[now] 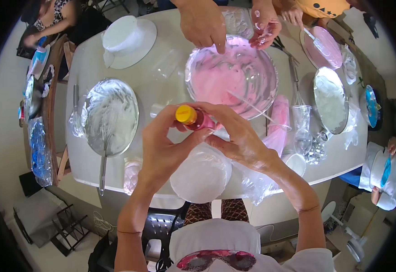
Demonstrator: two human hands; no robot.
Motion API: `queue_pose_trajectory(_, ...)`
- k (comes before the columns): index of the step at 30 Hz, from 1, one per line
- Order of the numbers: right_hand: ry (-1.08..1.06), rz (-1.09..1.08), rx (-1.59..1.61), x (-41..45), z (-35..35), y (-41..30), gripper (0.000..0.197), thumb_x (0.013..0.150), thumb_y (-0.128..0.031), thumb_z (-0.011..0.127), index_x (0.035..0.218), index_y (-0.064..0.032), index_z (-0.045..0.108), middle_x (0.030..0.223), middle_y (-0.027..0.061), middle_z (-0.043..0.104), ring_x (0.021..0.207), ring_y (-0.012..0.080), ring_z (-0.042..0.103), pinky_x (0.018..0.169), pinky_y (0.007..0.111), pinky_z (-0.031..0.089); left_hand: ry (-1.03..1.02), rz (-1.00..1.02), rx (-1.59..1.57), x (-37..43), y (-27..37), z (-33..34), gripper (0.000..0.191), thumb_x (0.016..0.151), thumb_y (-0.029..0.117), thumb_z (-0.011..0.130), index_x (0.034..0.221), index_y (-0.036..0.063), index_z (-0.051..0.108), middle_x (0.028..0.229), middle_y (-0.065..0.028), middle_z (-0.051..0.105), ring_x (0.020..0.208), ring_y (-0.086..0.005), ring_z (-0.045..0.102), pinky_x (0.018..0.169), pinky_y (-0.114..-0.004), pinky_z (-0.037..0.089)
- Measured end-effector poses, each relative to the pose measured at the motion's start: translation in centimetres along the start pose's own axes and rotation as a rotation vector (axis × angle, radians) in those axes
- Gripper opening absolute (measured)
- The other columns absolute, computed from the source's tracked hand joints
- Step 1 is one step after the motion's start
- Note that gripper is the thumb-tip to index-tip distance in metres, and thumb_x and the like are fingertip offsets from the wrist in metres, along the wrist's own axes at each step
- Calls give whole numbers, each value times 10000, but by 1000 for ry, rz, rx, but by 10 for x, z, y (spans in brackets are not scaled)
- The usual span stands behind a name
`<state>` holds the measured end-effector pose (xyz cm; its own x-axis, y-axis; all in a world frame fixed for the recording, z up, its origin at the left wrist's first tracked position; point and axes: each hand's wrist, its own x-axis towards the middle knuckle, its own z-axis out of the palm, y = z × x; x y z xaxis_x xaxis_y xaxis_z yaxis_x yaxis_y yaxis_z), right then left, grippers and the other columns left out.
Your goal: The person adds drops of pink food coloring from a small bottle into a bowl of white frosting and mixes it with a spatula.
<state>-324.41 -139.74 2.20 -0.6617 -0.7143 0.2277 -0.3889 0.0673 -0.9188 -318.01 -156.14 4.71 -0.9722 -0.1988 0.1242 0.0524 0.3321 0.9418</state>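
Both my left hand (pixel 164 146) and my right hand (pixel 245 142) are raised over the table, holding a small bottle (pixel 203 120) between them. It has a yellow screw cap (pixel 185 115) and a red-pink body, partly hidden by my fingers. Just beyond it, a metal bowl (pixel 275 76) is smeared with pink cream (pixel 215 76). A thin, pale-handled utensil (pixel 252 104) leans out over its near right rim. Below my hands, a white round object (pixel 199 176) sits near the table edge, seemingly under clear plastic film.
Another person's hands (pixel 203 25), one cream-smeared, reach over the pink bowl. Left stands a bowl of white cream (pixel 111 112) with a whisk (pixel 105 163). A white-coated cake (pixel 120 34) stands far left. Right are a pink piping bag (pixel 279 115), clear cups (pixel 301 117) and another cream bowl (pixel 330 98).
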Motion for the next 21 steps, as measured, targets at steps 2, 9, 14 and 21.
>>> queue_pose_trajectory(2, 27, 5, -5, -2, -8, 2, 574, 785, -31, 684, 1304, -50, 441, 1183, 136, 542, 1045, 310, 537, 870, 380, 451, -69, 16, 16, 10, 5, 4, 356, 737, 80, 774, 1050, 16, 617, 917, -46, 650, 783, -109, 593, 714, -253, 474)
queue_pose_trajectory(9, 66, 147, 91, -12, -40, 2, 447, 840, -46, 654, 1255, -41, 489, 1081, 111, 588, 955, 237, 576, 824, 333, 460, -166, 716, 526, 59, 24, 2, 304, 691, 179, 777, 912, 58, 608, 904, -67, 595, 748, -223, 581, 623, -316, 487)
queue_pose_trajectory(14, -72, 144, 84, -11, -51, -1, 409, 850, -100, 665, 1225, -31, 516, 1050, 112, 599, 938, 226, 580, 801, 330, 469, -395, 1069, 658, 88, 30, -4, 310, 664, 269, 749, 820, 74, 564, 883, -82, 554, 745, -257, 571, 559, -329, 464)
queue_pose_trajectory(21, -29, 4, 25, -14, -47, 16, 404, 851, -100, 657, 1222, -34, 512, 1031, 123, 596, 949, 256, 578, 826, 354, 455, -507, 1182, 702, 104, 33, 7, 200, 634, 174, 686, 636, 87, 506, 698, -30, 461, 607, -195, 482, 471, -314, 400)
